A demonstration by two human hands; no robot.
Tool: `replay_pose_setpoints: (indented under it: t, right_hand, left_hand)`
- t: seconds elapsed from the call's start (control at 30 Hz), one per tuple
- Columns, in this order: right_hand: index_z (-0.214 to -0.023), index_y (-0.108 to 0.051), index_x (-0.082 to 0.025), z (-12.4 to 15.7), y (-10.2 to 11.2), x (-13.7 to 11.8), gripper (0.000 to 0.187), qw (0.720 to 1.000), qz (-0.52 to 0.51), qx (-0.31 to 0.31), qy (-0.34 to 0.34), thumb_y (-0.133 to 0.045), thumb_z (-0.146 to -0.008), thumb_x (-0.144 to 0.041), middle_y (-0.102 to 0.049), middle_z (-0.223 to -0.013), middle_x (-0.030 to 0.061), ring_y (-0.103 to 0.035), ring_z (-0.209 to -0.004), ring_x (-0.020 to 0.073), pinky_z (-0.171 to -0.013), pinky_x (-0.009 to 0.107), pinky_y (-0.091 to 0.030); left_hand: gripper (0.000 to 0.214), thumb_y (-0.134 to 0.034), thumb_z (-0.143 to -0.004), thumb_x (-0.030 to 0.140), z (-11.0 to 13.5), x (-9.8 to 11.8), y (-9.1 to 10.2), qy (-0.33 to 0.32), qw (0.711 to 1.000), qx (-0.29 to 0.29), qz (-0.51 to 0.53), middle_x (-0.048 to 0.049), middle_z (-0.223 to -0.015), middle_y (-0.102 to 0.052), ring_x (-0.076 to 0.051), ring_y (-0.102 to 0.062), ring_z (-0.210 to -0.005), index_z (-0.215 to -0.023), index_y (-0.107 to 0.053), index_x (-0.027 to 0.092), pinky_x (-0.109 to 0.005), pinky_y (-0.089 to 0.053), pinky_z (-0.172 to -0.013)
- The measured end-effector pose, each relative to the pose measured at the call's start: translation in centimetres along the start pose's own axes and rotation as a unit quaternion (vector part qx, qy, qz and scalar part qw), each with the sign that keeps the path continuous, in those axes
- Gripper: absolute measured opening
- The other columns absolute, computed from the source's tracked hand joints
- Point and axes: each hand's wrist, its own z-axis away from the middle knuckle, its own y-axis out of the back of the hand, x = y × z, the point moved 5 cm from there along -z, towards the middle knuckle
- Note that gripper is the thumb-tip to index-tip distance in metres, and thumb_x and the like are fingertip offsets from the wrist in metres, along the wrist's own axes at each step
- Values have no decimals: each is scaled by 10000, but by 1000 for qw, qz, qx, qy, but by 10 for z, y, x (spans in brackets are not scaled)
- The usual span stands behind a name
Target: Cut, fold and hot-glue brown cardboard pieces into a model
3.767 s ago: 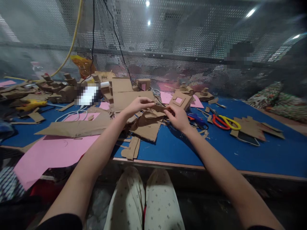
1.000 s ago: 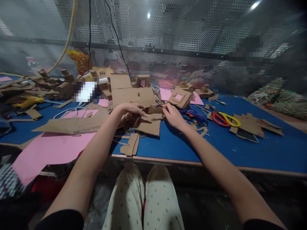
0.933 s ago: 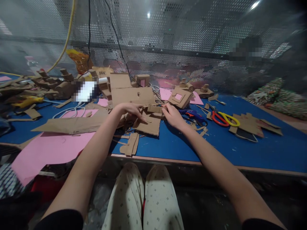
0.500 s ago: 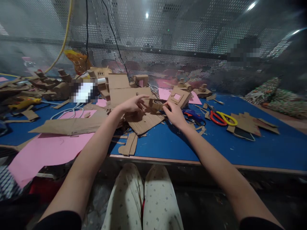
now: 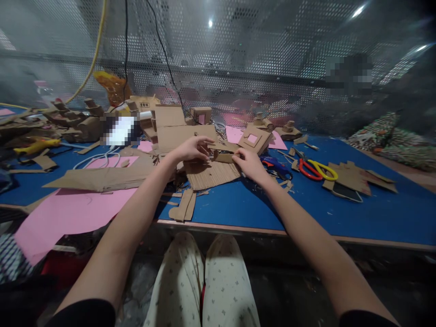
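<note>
Both hands are at a small folded cardboard piece (image 5: 225, 157) in the middle of the table. My left hand (image 5: 191, 150) has its fingers bent round the piece's left end; its fingertips are partly hidden. At the other end, my right hand (image 5: 250, 164) pinches the piece between thumb and fingers. Beneath lies a corrugated cardboard sheet (image 5: 211, 178), one corner pointing towards me. A larger cardboard structure (image 5: 184, 135) stands just behind the left hand. To the right of it leans a cardboard panel (image 5: 257, 138) with a square pink window.
Right of my right hand lie a blue glue gun (image 5: 276, 166) and scissors (image 5: 313, 170) with red and yellow handles. Cardboard scraps (image 5: 184, 205) lie near the front edge. Pink paper (image 5: 81, 211) overhangs the edge at left. A yellow glue gun (image 5: 37, 145) rests further left.
The corrugated sheet has turned slightly and shifted right, and the folded piece now shows an opening towards me. Both hands have moved only a little. The view has shifted slightly.
</note>
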Motion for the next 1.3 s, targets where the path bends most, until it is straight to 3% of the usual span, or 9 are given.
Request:
replay_pose_setpoints:
  t: [0.23,0.4,0.63,0.73,0.8,0.9,1.0,1.2,1.3]
  right_hand:
    - [-635,-473,-205,6,16,-3,125,993,100,37,-54,-526,-720,-279,-525,-617,12,-449,-620,155,-575,273,-267]
    - [-649,-454,-204,8,21,-11,134,988,137,72,-8,-505,-748,-279,-597,-778,67,-489,-778,202,-604,285,-252]
    - [-693,-474,-208,12,32,-18,127,988,53,142,-4,-485,-784,-297,-510,-659,14,-419,-638,160,-582,286,-240]
    - [-705,-502,-203,11,28,-20,138,993,-11,116,26,-479,-805,-296,-510,-652,2,-435,-624,148,-591,275,-282]
    - [-728,-548,-197,9,21,-18,147,996,-21,71,42,-491,-816,-301,-543,-673,7,-470,-643,154,-603,275,-308]
    - [-771,-618,-192,7,17,-15,157,997,11,44,67,-516,-826,-298,-607,-753,38,-532,-727,187,-645,292,-352]
    - [-825,-666,-191,5,19,-14,169,992,35,73,97,-532,-840,-293,-638,-865,77,-566,-841,226,-722,331,-402]
    - [-868,-686,-202,6,20,-10,177,992,43,93,75,-534,-865,-291,-597,-892,85,-569,-868,242,-771,388,-457]
    - [-902,-700,-209,7,24,-10,180,987,21,133,85,-549,-868,-301,-554,-994,92,-566,-907,236,-801,415,-480]
  left_hand:
    - [654,-770,-647,114,-1,-16,15,41,991,9,-128,-58,-821,-725,-161,-670,-763,-1266,-562,122,-267,-503,-699]
    - [597,-711,-660,55,-7,-19,7,12,987,59,-152,-40,-775,-707,-148,-649,-713,-1240,-589,130,-243,-476,-644]
    - [539,-736,-637,52,-11,-28,-1,20,994,75,-80,-30,-757,-689,-152,-654,-706,-1160,-625,119,-257,-487,-651]
    - [463,-754,-623,69,-12,-32,-1,22,997,59,-48,-32,-738,-686,-151,-654,-694,-1074,-654,115,-264,-495,-665]
    - [439,-760,-617,78,-13,-30,-1,13,998,51,-46,-29,-732,-679,-147,-644,-690,-1044,-668,119,-266,-497,-676]
    - [594,-762,-628,85,-10,-26,2,39,996,54,-55,-38,-774,-682,-146,-625,-692,-1204,-624,128,-271,-485,-673]
    - [668,-721,-688,99,-3,-14,6,48,997,50,-47,-76,-883,-685,-146,-610,-722,-1332,-550,131,-279,-472,-687]
    - [665,-762,-712,238,9,10,6,-19,1000,2,-22,-69,-929,-675,-181,-628,-858,-1344,-564,173,-303,-481,-796]
    - [479,-672,-760,168,5,7,6,-25,997,58,47,-69,-870,-688,-170,-642,-860,-1238,-636,158,-312,-489,-824]
